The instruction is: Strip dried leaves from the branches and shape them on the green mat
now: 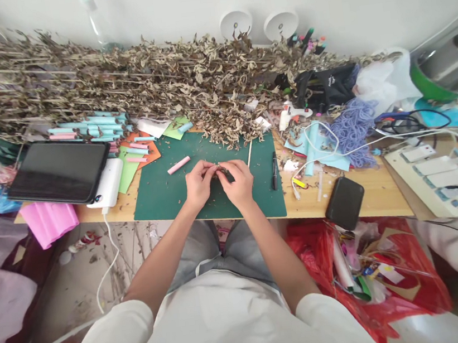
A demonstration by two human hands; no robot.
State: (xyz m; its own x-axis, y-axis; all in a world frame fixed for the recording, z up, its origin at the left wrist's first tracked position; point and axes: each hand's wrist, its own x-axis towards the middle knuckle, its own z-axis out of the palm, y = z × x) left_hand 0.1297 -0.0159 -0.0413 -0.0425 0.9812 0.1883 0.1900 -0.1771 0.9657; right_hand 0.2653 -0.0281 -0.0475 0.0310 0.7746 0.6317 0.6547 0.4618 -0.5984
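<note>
Over the green cutting mat, my left hand and my right hand meet with fingertips pinched together. Between them shows a small brownish bit of dried leaves, mostly hidden by the fingers. A pink paper tube lies on the mat just left of my left hand. To the right of my right hand are a thin pale stick and a black pen. Behind the hands, a large heap of dried leafy stalks reaches onto the mat's back edge.
Blue and pink paper tubes are piled at left, near a tablet and a white power bank. At right lie a glue gun, purple yarn, a black phone-like case and a power strip.
</note>
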